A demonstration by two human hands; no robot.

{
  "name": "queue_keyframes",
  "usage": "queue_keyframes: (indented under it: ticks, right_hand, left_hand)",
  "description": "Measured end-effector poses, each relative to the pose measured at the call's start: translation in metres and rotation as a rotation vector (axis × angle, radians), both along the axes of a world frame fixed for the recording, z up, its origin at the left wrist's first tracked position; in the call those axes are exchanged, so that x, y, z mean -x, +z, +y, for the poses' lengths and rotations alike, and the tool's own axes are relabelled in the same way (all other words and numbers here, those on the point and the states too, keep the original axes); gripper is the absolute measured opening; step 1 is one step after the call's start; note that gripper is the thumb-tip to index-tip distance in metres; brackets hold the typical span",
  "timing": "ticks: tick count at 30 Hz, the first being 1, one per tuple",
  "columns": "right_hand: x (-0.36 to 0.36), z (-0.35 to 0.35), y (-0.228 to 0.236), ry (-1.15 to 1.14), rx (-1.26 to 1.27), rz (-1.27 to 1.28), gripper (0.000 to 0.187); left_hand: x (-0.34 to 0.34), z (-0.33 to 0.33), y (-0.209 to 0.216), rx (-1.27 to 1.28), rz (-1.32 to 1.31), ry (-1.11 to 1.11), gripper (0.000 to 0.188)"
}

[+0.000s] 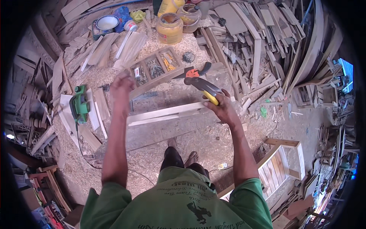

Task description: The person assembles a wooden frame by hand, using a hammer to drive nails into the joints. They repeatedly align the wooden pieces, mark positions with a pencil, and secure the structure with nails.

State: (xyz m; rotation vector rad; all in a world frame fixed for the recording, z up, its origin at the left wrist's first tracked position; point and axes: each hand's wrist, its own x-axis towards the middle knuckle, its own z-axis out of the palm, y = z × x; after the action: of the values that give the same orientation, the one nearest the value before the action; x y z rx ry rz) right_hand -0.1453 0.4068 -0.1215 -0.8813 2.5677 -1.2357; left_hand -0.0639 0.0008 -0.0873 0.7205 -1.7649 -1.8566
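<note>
My right hand [223, 108] is closed around a tool with a yellow handle [210, 97], over the right end of the bench. A dark, curved brown piece [202, 83] runs up and left from the yellow part; whether they are one tool I cannot tell. Just beyond lies an orange and black tool [193, 72]. My left hand [122, 86], smeared by motion, hovers by the left end of a wooden compartment tray [152, 84], its fingers unclear. That tray carries nails, a small box and yellow sticks. Between my hands, pale wood strips [164, 115] lie across the bench [160, 133].
A green power planer [79, 105] rests on boards at the left, its cord trailing to the floor. Yellow tubs [169, 29] and a white bowl [107, 22] stand at the back. Scrap wood [253, 49] is piled right; a slatted wooden frame [280, 162] sits near right.
</note>
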Motion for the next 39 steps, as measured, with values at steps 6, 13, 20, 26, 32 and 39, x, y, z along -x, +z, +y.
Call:
queue_keyframes:
  ticks: [6,13,20,26,32,39]
  right_hand:
    - [-0.01,0.0,0.0,0.021,0.01,0.117,0.029]
    - [-0.059,0.006,0.019,-0.252,0.121,0.404,0.033]
    - [-0.163,0.031,0.03,-0.441,0.131,0.009,0.059]
    - [-0.19,0.038,0.063,-0.342,0.175,0.069,0.063]
    - [-0.176,0.014,0.109,-0.288,0.107,0.298,0.063]
    - [-0.144,0.001,0.093,-0.211,-0.307,0.162,0.066]
  left_hand:
    - [-0.046,0.162,-0.006,0.208,0.016,-0.209,0.008]
    - [-0.033,0.207,-0.063,0.514,0.013,-0.21,0.008]
    - [-0.036,0.199,-0.056,0.669,0.0,-0.343,0.017]
    - [-0.029,0.2,-0.061,0.773,-0.021,-0.336,0.018]
    - [-0.027,0.196,-0.068,0.858,0.035,-0.295,0.016]
    - [-0.019,0.192,-0.072,0.945,-0.09,-0.282,0.016]
